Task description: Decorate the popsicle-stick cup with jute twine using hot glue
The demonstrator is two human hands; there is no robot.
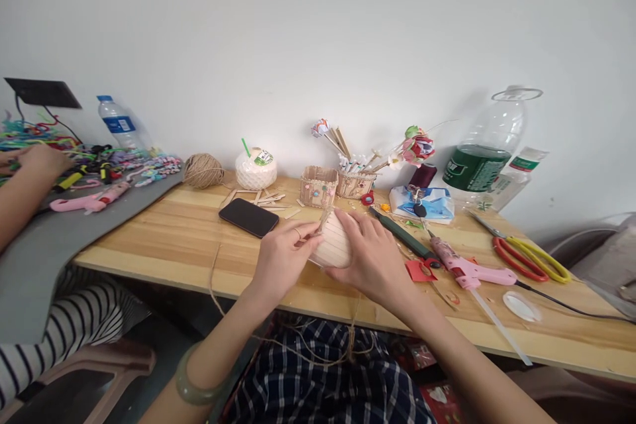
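Both my hands meet at the front middle of a wooden table (pixel 163 232). My right hand (pixel 370 255) grips a small craft box of pale wooden sticks (pixel 332 245) from the right side. My left hand (pixel 283 255) pinches a strand of jute twine (pixel 214 285) against the box's left end. The twine trails down over the table edge onto my checked lap. A ball of the same twine (pixel 203 170) lies at the back left.
A black phone (pixel 248 217), loose sticks and two finished stick boxes (pixel 318 186) lie behind my hands. To the right lie a pink glue gun (pixel 464 269), red-and-yellow scissors (pixel 529 258), a tissue pack and a large water bottle (pixel 484 152). Another person's arm (pixel 24 182) works at the left.
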